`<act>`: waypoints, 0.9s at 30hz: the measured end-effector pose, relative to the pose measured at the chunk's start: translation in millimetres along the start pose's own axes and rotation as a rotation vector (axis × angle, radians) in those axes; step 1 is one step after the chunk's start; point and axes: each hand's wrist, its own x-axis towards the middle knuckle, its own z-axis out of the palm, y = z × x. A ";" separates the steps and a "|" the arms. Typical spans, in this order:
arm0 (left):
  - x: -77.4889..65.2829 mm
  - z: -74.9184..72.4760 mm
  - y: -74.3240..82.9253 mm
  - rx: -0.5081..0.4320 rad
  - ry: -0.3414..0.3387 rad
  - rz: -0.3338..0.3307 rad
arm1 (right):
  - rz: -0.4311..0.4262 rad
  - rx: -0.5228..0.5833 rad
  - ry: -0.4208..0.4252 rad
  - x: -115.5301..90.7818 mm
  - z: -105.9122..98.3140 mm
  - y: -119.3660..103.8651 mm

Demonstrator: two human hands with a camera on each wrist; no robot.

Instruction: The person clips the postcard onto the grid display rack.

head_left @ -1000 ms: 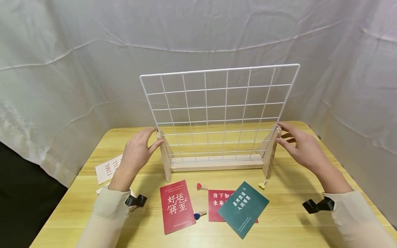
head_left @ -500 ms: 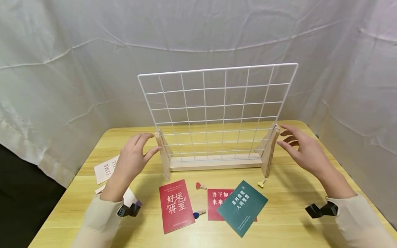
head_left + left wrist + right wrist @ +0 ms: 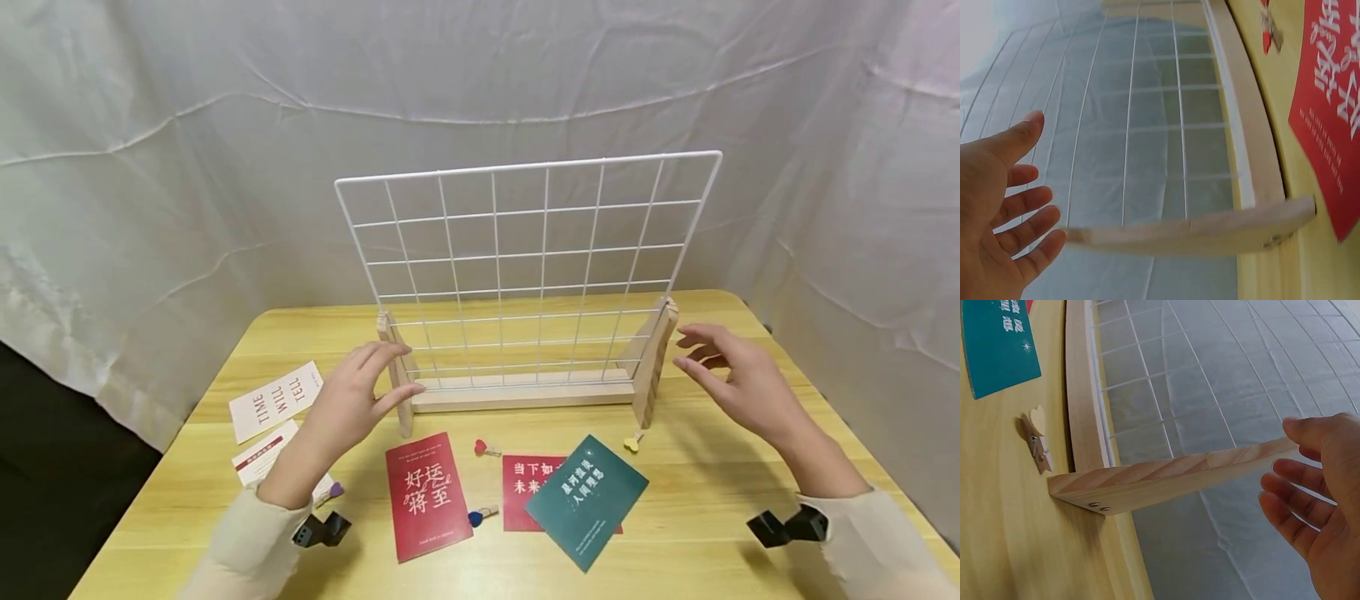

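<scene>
A white wire grid panel (image 3: 517, 250) stands upright in a wooden stand (image 3: 525, 398) in the middle of the table. My left hand (image 3: 352, 408) hovers in front of the stand's left post, fingers loosely bent and holding nothing. In the left wrist view, that hand (image 3: 1004, 212) has its thumb and fingers spread apart beside the left post (image 3: 1191, 234). To the right of the right post (image 3: 655, 362), my right hand (image 3: 738, 383) is held in the air with relaxed fingers. The right wrist view shows its fingers (image 3: 1297, 500) near the top of that post, with nothing in them.
In front of the stand lie a red card (image 3: 429, 497), another red card (image 3: 521, 508) partly under a green card (image 3: 587, 504), and small clothespins with red (image 3: 482, 448), blue (image 3: 480, 517) and yellow (image 3: 632, 443) hearts. White cards (image 3: 273, 402) and a purple-heart clothespin (image 3: 330, 493) lie at left.
Both hands have let go of the stand's posts. The left hand has moved right and toward me, across the left post; the right hand has drawn away and lower. The grid stays standing.
</scene>
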 end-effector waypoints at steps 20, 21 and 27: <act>-1.9 44.6 45.9 -0.143 -0.277 0.044 | -0.003 0.210 -0.216 -29.2 22.1 9.1; -2.1 46.7 48.1 -0.155 -0.286 0.053 | -0.004 0.228 -0.227 -30.7 24.0 9.7; -5.5 57.9 60.2 -0.196 -0.389 0.029 | -0.004 0.287 -0.279 -41.7 35.5 11.5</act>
